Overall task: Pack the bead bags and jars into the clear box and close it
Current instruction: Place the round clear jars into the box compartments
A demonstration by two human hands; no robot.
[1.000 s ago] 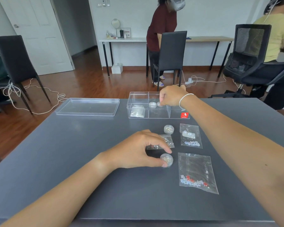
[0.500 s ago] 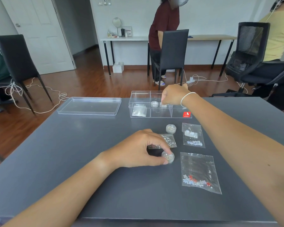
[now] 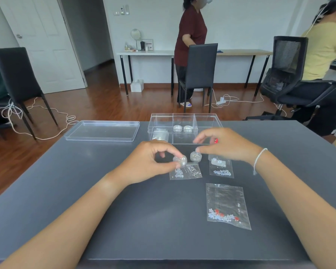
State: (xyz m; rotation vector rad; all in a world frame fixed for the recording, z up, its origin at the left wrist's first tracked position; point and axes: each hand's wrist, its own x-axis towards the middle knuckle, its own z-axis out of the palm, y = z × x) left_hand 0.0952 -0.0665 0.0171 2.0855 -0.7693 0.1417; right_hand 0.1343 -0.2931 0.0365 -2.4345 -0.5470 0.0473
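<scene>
On the dark tabletop (image 3: 85,191) sits the clear box (image 3: 184,129), lid off, two jars inside. Left hand (image 3: 149,164) pinches a small jar (image 3: 180,161). Right hand (image 3: 223,144), fingers loose and empty, reaches for another jar (image 3: 195,156). Both go in the box next.

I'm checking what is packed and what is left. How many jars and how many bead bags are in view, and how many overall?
Jars: 4: two in the clear box at and, one in the left hand at, one on the table at.
Bead bags: 4.
Total: 8.
</scene>
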